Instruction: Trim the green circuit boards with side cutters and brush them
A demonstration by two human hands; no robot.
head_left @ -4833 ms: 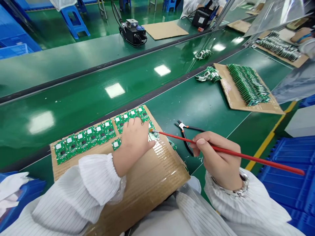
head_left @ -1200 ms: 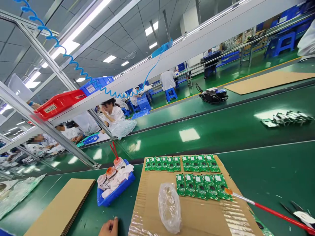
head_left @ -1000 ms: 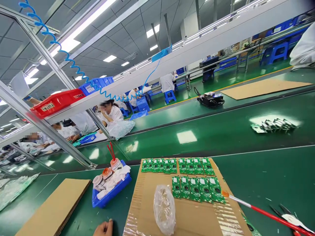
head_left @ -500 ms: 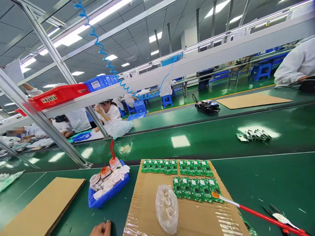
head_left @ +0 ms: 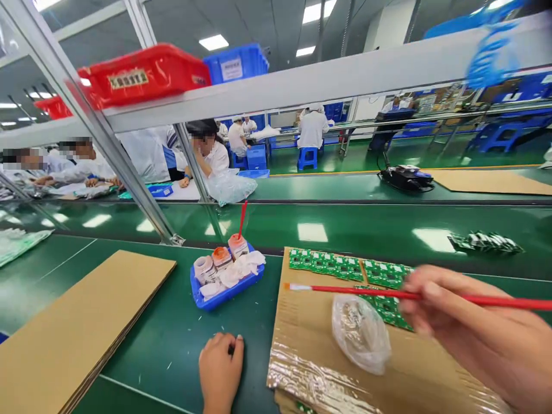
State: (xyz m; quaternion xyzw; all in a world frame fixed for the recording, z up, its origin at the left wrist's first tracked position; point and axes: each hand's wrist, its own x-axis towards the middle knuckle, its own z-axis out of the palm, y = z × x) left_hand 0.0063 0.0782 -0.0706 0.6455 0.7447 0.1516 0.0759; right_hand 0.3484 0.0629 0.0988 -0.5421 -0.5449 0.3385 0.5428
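Note:
In my right hand (head_left: 466, 322) is a thin red-handled paintbrush (head_left: 366, 292), pinched between thumb and fingers. Its pale tip points left over the cardboard sheet (head_left: 297, 345). Below the brush, several green circuit boards (head_left: 325, 263) lie in rows along the sheet's far side, partly covered by my hand. A clear plastic bag (head_left: 362, 333) with small items inside rests on the cardboard. My left hand (head_left: 222, 362) lies on the green table left of the sheet, its fingers curled in and holding nothing I can see.
A blue tray (head_left: 196, 296) holds small jars, white tissue and another red brush. Stacked cardboard (head_left: 86, 322) lies at the left. A metal post (head_left: 129, 167) and a shelf with a red bin (head_left: 150, 75) stand ahead. Beyond the conveyor (head_left: 276, 224), co-workers sit at benches.
The view has swung right and down. My right hand has come into sight, and the brush has moved left, off the boards. More of my left hand shows.

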